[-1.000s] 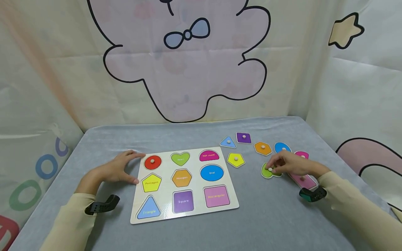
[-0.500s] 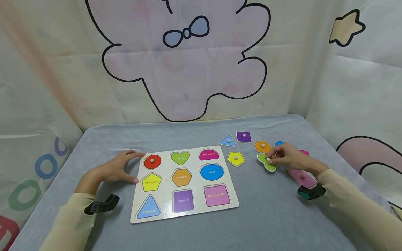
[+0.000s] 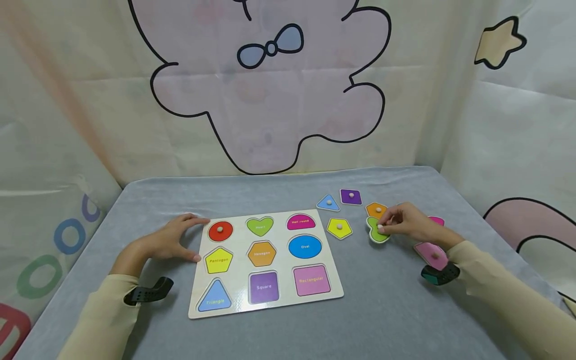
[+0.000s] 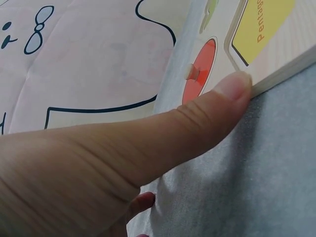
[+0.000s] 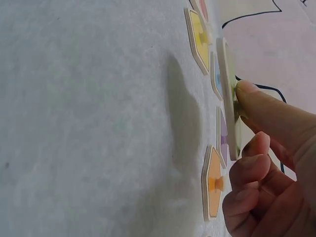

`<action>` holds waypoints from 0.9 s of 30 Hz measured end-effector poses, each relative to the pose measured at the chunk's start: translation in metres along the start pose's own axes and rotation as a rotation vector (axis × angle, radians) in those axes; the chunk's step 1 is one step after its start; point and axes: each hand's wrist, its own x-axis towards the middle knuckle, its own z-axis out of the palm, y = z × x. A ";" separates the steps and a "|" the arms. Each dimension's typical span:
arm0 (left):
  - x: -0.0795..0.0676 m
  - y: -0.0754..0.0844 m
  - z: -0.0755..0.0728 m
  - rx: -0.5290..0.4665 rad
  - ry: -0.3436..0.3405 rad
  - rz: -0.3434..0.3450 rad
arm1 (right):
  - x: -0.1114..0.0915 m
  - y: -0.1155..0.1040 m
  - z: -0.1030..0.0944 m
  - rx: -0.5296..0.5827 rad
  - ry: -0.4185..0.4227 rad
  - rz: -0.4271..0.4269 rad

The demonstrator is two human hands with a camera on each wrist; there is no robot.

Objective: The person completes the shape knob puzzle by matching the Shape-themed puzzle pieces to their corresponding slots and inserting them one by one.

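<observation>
In the head view, a white shape puzzle board (image 3: 240,265) lies left of centre, its recesses printed with coloured, labelled shapes. A red circle piece (image 3: 214,235) with a knob sits in its top left recess. My left hand (image 3: 164,243) touches the board's left side, index fingertip at the top corner and thumb lower down; the left wrist view shows the thumb (image 4: 212,108) against the edge. My right hand (image 3: 411,222) pinches a green heart puzzle piece (image 3: 373,227) by its knob. The right wrist view shows the piece (image 5: 228,94) raised on edge above the cloth, with a shadow below.
Right of the board lie loose knobbed pieces: a blue triangle (image 3: 328,203), purple square (image 3: 351,198), yellow pentagon (image 3: 339,232), orange hexagon (image 3: 372,208) and pink rectangle (image 3: 429,252). A magenta piece (image 3: 437,220) shows partly behind the right hand. Grey cloth covers the table (image 3: 360,310).
My right hand has lifted the green heart from among the loose pieces and carried it left, turning it; it now overlaps the orange hexagon. The left hand stays at the board.
</observation>
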 end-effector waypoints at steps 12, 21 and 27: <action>0.000 -0.001 0.000 0.003 0.002 0.009 | 0.014 -0.013 0.009 0.012 0.019 0.022; 0.003 -0.004 -0.003 0.013 0.024 0.039 | 0.026 -0.028 0.017 0.018 0.095 0.000; 0.001 -0.005 0.001 0.005 0.007 0.018 | 0.032 -0.035 0.028 0.058 0.118 -0.020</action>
